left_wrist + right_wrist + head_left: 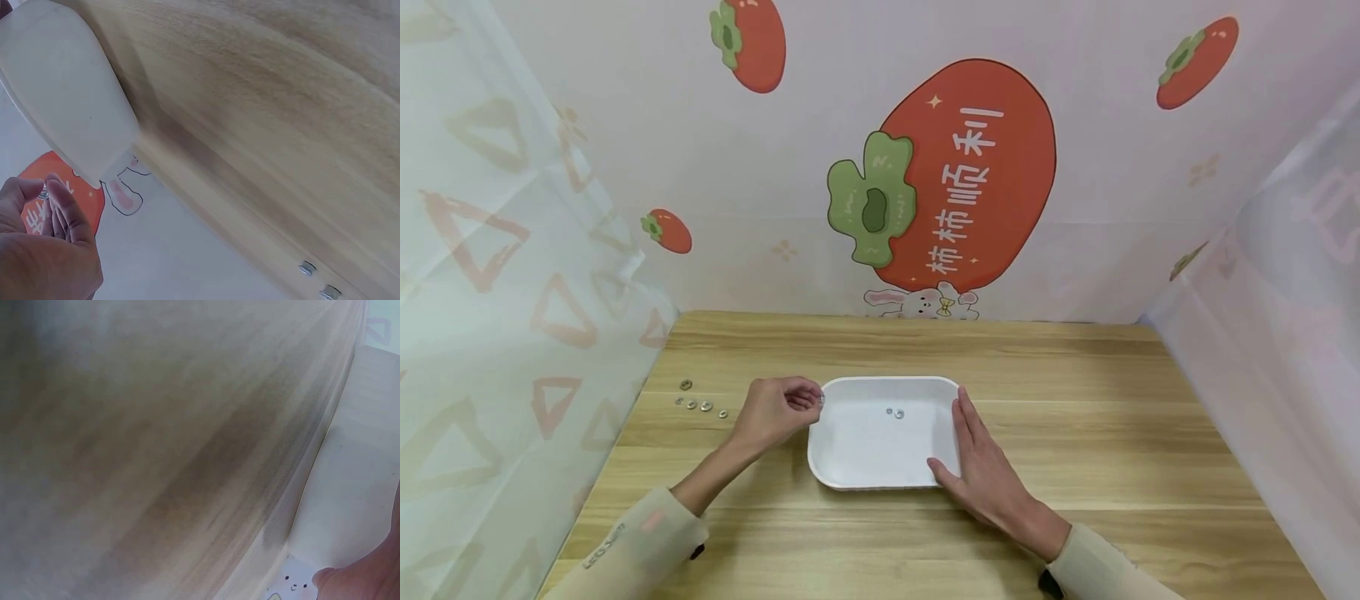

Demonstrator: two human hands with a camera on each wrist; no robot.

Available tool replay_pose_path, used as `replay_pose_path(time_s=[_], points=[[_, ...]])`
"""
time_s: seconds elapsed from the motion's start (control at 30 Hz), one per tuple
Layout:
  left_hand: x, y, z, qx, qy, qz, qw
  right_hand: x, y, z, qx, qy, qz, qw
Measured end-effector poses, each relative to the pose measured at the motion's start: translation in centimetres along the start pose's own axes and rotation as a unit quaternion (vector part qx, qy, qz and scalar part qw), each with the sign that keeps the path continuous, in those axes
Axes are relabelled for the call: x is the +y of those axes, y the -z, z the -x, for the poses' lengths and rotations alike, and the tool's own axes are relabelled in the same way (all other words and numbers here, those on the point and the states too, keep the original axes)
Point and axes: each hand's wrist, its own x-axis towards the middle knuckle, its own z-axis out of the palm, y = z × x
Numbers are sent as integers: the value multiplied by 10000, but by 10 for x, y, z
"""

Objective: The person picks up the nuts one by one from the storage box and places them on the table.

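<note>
A white tray lies on the wooden table, with two small metal nuts on its floor. At the tray's left rim, my left hand pinches a small metal nut between thumb and fingertips; the fingers partly hide it. My right hand rests against the tray's right side, its fingers straight along the wall and the thumb over the front corner. Several more metal nuts lie on the table to the left of my left hand, two of them also showing in the left wrist view.
The wooden table extends to both sides of the tray. Behind it hangs a pale sheet printed with persimmons, and further pale sheets close in the left and right sides.
</note>
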Motion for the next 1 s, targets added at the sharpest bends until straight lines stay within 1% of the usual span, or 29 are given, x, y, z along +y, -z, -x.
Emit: replay_pose_path(time_s=[0.2, 0.5, 0.67, 0.83, 1.0], points=[[-5, 11, 8, 79, 142, -74, 9998, -1, 0, 1, 39, -4, -39, 10000], [-19, 37, 21, 281, 167, -217, 9992, 0, -1, 0, 17, -48, 6, 10000], [-25, 48, 28, 337, 281, -247, 9987, -1, 0, 0, -1, -67, 26, 10000], [-30, 58, 32, 394, 363, -245, 9983, -1, 0, -1, -18, -54, 13, 10000], [-35, 69, 33, 521, 407, -385, 9971, -1, 0, 0, -39, -72, 15, 10000]])
